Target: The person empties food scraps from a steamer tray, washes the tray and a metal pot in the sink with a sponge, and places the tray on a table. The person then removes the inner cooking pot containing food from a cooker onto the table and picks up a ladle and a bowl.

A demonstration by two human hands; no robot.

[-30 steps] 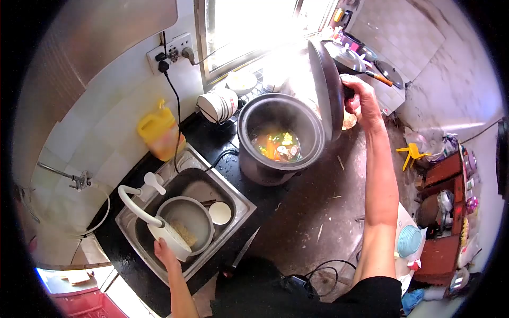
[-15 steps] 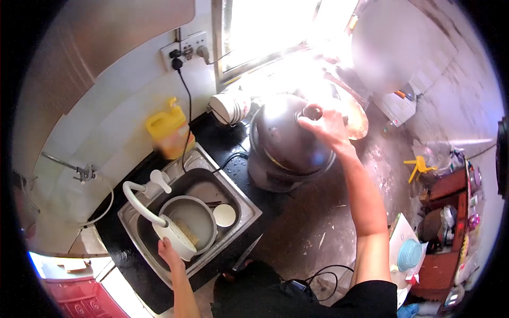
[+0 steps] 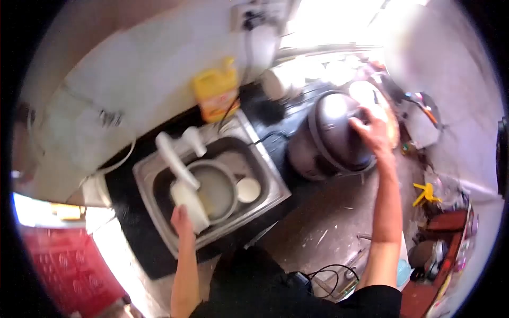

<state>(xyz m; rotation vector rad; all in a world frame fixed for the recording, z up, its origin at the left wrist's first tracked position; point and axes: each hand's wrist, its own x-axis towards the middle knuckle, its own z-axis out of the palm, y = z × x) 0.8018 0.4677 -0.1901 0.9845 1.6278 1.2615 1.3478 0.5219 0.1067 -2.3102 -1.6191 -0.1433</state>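
Note:
In the head view my left hand [image 3: 183,221] grips the edge of a white bowl [image 3: 192,211], tilted over the sink [image 3: 275,186]. Below the bowl a round grey basin [image 3: 234,184] holds cloudy water with something pale in it. A white faucet [image 3: 176,159] reaches over the basin, its spout end beside the bowl. At the basin's right sits a small white bowl [image 3: 248,190]. My right hand [image 3: 374,130] is closed around the top knob of a dark lid [image 3: 334,124] on a large dark electric pot [image 3: 307,157]. The knob is mostly hidden by my fingers.
A yellow jug [image 3: 216,95] stands behind the sink, with a white container [image 3: 277,83] to its right. A power cord hangs from the wall outlet [image 3: 259,17]. A thin blade-like item [image 3: 262,233] lies at the counter's front edge. A reddish-brown shelf [image 3: 442,225] stands far right.
The view has turned, so the sink and pot appear shifted right. Both hands keep their hold on the bowl and the lid, and the lid now looks tipped differently. The picture is blurrier.

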